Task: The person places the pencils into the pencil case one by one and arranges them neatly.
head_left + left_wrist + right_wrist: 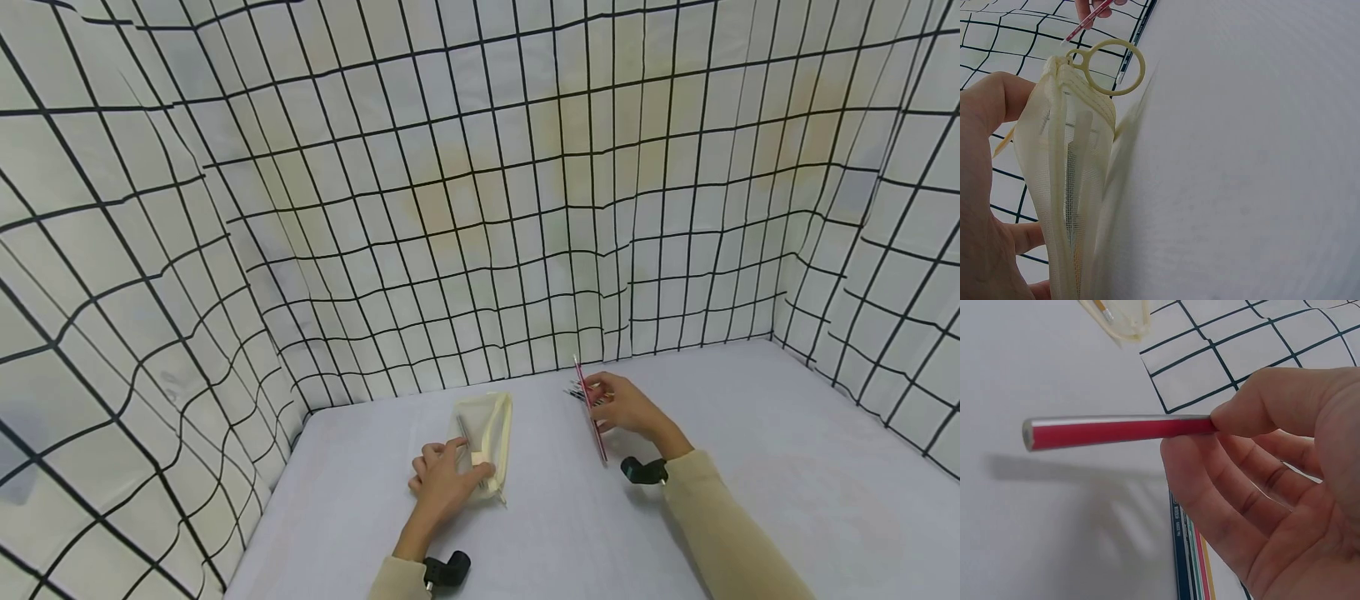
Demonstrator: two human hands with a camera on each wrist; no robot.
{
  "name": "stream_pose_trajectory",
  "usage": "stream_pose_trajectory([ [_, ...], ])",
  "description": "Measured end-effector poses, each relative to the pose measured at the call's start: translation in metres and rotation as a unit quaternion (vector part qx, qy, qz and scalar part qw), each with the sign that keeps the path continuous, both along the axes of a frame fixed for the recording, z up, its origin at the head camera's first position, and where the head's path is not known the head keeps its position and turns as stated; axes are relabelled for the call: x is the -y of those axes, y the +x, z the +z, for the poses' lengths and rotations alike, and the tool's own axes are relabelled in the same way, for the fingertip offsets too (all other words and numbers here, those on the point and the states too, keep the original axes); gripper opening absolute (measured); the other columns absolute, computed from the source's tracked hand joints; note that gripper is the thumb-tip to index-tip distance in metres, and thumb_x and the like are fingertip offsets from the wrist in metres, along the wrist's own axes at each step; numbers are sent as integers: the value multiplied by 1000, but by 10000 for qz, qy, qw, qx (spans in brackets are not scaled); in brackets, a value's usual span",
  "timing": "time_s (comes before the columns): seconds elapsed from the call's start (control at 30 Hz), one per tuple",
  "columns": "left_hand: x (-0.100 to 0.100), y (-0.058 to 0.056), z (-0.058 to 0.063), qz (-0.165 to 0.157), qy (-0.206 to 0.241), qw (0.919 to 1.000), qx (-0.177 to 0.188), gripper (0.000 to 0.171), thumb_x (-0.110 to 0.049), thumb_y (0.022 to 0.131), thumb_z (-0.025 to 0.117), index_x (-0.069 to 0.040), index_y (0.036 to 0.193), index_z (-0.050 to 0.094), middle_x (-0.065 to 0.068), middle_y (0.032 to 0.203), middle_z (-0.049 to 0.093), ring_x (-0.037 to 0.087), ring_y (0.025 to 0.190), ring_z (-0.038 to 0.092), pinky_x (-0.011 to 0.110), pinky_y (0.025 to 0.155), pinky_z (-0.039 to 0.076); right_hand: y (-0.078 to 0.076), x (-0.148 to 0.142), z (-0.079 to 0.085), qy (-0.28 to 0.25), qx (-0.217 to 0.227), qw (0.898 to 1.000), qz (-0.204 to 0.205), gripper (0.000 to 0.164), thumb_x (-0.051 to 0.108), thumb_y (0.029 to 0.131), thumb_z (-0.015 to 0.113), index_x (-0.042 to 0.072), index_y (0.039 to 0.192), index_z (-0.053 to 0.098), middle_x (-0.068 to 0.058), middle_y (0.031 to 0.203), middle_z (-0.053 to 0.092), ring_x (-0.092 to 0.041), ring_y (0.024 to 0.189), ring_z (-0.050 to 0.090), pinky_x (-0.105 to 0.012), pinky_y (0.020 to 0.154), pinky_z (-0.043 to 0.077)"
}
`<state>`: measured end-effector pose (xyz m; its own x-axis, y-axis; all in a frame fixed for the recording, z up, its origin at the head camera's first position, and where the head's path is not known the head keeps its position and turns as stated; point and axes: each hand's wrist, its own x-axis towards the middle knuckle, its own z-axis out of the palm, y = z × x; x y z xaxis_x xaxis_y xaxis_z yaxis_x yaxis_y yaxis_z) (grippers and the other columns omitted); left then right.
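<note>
A pale yellow mesh pencil pouch [504, 429] with a zipper and a ring pull [1142, 69] lies in the middle of the table, slim items showing through the mesh. My left hand [446, 483] holds the pouch, its thumb by the zipper edge; in the left wrist view its fingers are partly behind the mesh. Farther right, my right hand [626, 404] pinches a red pencil [1104, 432] between thumb and forefinger, raised off the table. Beneath that hand lie several other pencils [1192, 562], dark, teal, red and yellow, partly hidden by the fingers.
The white table [570, 533] meets a white cloth wall with black grid lines [480, 208] at the back and on both sides. Each wrist carries a small black camera [642, 471].
</note>
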<state>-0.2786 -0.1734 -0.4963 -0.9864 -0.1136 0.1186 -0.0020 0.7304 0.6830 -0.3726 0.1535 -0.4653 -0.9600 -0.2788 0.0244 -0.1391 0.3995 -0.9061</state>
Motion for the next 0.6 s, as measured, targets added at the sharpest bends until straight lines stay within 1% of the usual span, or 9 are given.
stream_pose_trajectory([
  [0.1,0,1,0,-9,-5,10000,6,76,-52,80,75,-17,145,56,21,138,37,40,122,30,58,89,23,0,3,-1,-13,35,10000,-23,58,0,92,66,-1,146,46,-21,118,59,-24,88,64,-37,73,61],
  [0.33,0,1,2,0,0,10000,22,76,-52,79,75,-17,144,56,21,138,37,40,122,30,58,89,23,2,11,1,-191,80,9997,101,63,-3,92,64,0,151,42,-26,120,58,-23,87,66,-38,74,62],
  [0.43,0,1,2,14,-12,10000,36,77,-53,79,75,-17,144,56,21,138,37,40,122,30,57,88,23,3,14,2,-333,170,9993,79,65,-4,91,64,4,152,42,-24,118,59,-24,87,66,-38,74,61],
  [0.6,0,1,2,29,-75,9999,61,77,-54,79,74,-17,145,56,21,140,38,40,125,30,57,89,24,5,18,3,-388,114,9990,207,67,-6,90,64,2,152,41,-22,116,58,-24,87,66,-39,74,61],
])
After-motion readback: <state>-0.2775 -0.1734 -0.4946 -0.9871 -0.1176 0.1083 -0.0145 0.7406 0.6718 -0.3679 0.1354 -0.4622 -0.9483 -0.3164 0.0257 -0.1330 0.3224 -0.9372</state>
